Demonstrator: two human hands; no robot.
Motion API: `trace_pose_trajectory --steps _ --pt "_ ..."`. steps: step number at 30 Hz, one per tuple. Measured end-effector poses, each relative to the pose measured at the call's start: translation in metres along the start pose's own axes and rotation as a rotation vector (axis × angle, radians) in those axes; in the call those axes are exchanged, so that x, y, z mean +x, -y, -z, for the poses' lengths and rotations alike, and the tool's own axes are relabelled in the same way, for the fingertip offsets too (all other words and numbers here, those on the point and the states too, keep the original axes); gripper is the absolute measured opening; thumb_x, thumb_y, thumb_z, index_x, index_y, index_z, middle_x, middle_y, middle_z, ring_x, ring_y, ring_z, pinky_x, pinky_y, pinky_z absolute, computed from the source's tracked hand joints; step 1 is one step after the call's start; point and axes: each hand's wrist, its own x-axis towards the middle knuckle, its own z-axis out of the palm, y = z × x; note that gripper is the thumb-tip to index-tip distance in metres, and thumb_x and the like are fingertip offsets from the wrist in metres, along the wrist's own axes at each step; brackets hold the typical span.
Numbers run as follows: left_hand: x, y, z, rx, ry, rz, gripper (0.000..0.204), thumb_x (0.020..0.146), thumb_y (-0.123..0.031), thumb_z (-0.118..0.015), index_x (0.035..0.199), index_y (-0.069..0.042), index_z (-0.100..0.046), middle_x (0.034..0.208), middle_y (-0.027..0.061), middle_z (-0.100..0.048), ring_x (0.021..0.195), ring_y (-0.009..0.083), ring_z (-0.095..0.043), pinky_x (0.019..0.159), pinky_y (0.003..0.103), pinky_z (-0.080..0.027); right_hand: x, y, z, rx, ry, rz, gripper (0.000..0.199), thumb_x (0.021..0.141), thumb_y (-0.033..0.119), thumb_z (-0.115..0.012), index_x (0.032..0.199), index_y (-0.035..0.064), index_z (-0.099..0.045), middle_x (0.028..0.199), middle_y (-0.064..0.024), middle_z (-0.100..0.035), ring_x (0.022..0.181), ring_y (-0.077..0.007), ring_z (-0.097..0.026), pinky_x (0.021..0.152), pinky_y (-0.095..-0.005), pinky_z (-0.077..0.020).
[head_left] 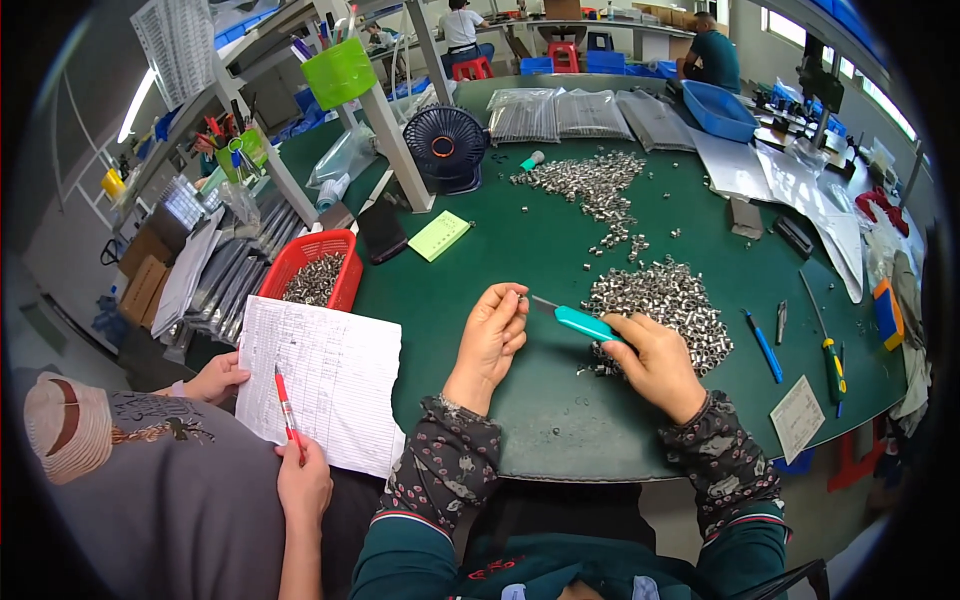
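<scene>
Apparently trimming, the left hand (488,338) pinches a small metal piece (522,298) while the right hand (657,365) grips a teal knife (585,323) at that piece's four o'clock, so the next move likely calls for a light, steady stroke.

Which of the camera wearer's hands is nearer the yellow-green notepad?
The left hand: it is on the notepad's near side, slightly rightward. The right hand, holding the green-handled knife, is farther right.
</scene>
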Motion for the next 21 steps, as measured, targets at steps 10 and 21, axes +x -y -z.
trace_pose_trajectory --steps 10,21 --pt "-0.0088 -0.0004 -0.0062 0.092 0.01 -0.004 0.011 0.089 -0.016 -0.053 0.093 -0.006 -0.056 0.072 -0.0009 -0.051 0.044 -0.0002 -0.029 0.036 0.014 -0.023 -0.0061 0.0016 -0.0026 0.008 0.06 -0.008 0.025 0.083 0.026 -0.056 0.102 0.0088 -0.058 0.072 -0.0095 -0.054 0.063 -0.0293 -0.056 0.054 -0.0395 -0.0435" --pt "-0.0066 0.0024 -0.0067 0.255 -0.093 -0.057 0.014 0.089 -0.018 -0.055 0.087 -0.005 -0.057 0.063 -0.0027 -0.047 0.043 -0.0002 -0.029 0.036 0.015 -0.021 -0.0038 0.0013 -0.0049 -0.064 0.045 -0.001 0.025 0.081 0.025 -0.058 0.101 0.009 -0.058 0.07 -0.0088 -0.052 0.065 -0.0278 -0.055 0.055 -0.0388 -0.0435"
